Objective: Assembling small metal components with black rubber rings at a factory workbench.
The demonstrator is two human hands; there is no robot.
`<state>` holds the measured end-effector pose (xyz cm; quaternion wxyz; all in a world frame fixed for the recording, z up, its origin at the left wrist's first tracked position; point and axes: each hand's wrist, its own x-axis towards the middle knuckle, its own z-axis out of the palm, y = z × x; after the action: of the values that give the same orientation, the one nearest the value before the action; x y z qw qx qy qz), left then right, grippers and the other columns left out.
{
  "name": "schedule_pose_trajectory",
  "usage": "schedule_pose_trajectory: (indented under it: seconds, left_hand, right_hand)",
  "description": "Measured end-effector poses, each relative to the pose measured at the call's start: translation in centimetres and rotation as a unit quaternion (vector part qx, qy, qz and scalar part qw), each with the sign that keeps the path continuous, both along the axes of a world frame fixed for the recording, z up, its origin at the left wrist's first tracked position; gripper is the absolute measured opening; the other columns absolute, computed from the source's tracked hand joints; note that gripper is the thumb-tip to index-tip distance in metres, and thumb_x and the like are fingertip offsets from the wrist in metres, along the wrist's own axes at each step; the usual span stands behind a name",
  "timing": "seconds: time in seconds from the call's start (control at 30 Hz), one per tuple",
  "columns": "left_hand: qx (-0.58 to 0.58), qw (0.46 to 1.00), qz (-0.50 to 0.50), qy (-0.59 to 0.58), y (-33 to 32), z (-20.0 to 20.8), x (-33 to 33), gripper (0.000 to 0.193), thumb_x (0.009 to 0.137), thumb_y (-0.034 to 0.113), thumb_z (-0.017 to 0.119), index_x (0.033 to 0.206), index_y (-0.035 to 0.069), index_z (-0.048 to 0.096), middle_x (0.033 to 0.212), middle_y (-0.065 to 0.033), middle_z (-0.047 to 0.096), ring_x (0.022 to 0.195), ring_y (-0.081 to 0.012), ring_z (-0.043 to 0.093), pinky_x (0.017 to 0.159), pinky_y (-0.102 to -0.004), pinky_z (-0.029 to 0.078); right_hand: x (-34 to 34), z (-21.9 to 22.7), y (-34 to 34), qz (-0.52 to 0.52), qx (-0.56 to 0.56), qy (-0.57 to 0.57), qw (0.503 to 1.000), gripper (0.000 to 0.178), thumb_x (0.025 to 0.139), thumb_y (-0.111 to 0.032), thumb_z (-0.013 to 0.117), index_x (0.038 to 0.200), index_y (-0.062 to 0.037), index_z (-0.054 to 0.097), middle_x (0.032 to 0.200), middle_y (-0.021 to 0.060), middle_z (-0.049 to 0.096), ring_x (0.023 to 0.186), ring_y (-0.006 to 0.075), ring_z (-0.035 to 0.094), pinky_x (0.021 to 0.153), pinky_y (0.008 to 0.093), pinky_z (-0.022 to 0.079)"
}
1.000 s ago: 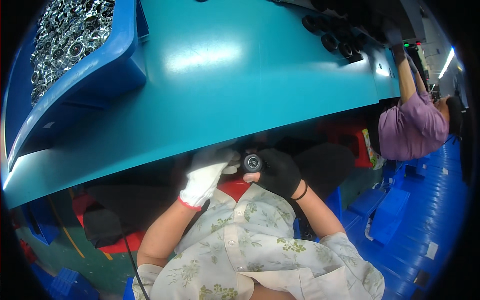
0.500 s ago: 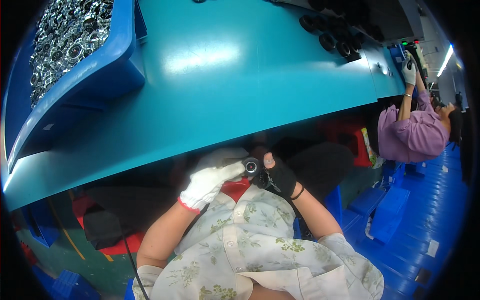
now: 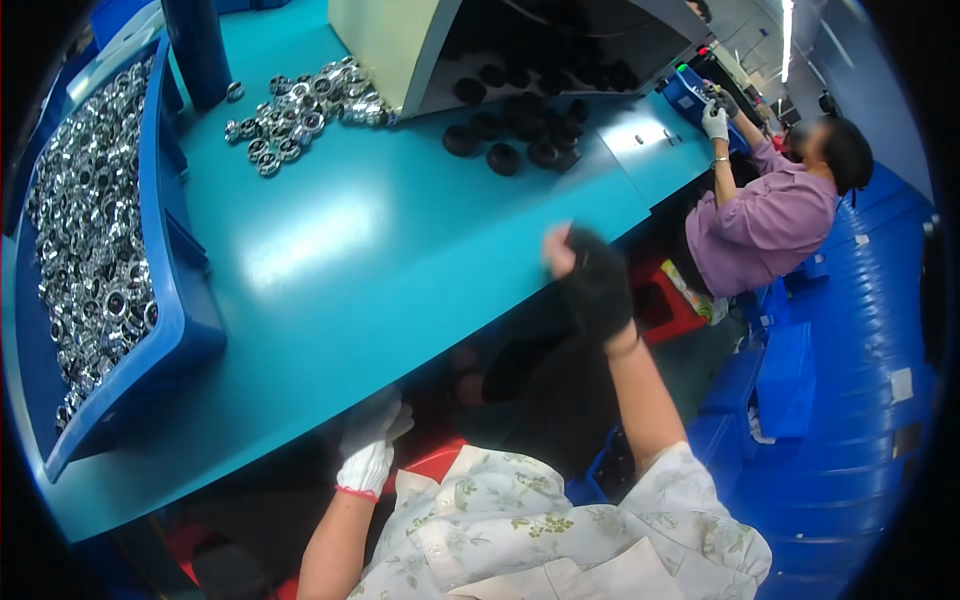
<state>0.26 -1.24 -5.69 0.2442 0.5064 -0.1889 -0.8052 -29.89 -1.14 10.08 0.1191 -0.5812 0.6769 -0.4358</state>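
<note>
Black wheels (image 3: 541, 153) sit in a loose cluster on the teal tabletop (image 3: 400, 260), beyond and slightly left of my right hand (image 3: 597, 285), beside the dark front of a pale cabinet (image 3: 385, 50). More dark rounds show against that front; whether they are wheels or reflections, I cannot tell.

I judge each wheel light enough for one hand, firm with perhaps a little give at the outer band, hard to break and dull enough not to slip. The round outer edge looks the surest hold, thumb and fingers on opposite sides; a wheel stood on edge could roll.

My right hand, in a black glove with the thumb bare, hangs over the tabletop's near edge, apart from the wheels. Blur hides whether its fingers hold anything. My left hand (image 3: 372, 430), gloved in white, rests low in shade by the same edge; its grip, too, I cannot tell.

Farther out, shiny silver parts (image 3: 305, 110) lie heaped left of the cabinet, and more fill a blue bin (image 3: 178, 290) at far left. At right, a co-worker in a purple top (image 3: 765, 215) reaches toward the tabletop's far end.
</note>
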Motion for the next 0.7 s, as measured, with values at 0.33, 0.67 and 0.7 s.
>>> schedule_pose_trajectory:
  seconds: [0.33, 0.67, 0.7]
  left_hand:
    - [-0.03, 0.999, -0.029, 0.026, 0.7, 2.2, -0.4, 0.051, 0.082, 0.015, 0.07, 0.124, -0.006, 0.05, 0.104, -0.0174, 0.06, 0.082, -0.0252, 0.065, 0.073, -0.0375, 0.058]
    - [0.015, 0.969, -0.102, 0.223, 1.2, 5.2, 0.3, 0.042, 0.093, 0.015, 0.056, 0.127, -0.008, 0.049, 0.109, -0.0173, 0.062, 0.092, -0.0249, 0.063, 0.075, -0.0311, 0.054]
    - [-0.014, 0.966, -0.103, 0.238, 1.0, 6.1, 0.1, 0.043, 0.092, 0.014, 0.056, 0.128, -0.008, 0.048, 0.112, -0.0176, 0.061, 0.094, -0.0249, 0.063, 0.076, -0.031, 0.054]
  right_hand:
    - [-7.5, -1.1, -4.4, -0.132, -0.034, 0.092, 0.986, 0.036, 0.078, -0.026, 0.074, 0.101, -0.0003, 0.063, 0.08, 0.0106, 0.065, 0.074, 0.0196, 0.063, 0.07, 0.0311, 0.05]
    - [10.0, -4.0, 6.1, 0.21, 0.002, 0.164, 0.964, 0.035, 0.064, -0.007, 0.075, 0.097, -0.0132, 0.066, 0.09, 0.0055, 0.066, 0.072, 0.0236, 0.063, 0.059, 0.0333, 0.051]
    - [10.4, -4.8, 6.2, 0.216, 0.008, 0.158, 0.964, 0.035, 0.064, -0.007, 0.075, 0.097, -0.0132, 0.066, 0.09, 0.0055, 0.066, 0.072, 0.0236, 0.063, 0.059, 0.0333, 0.051]
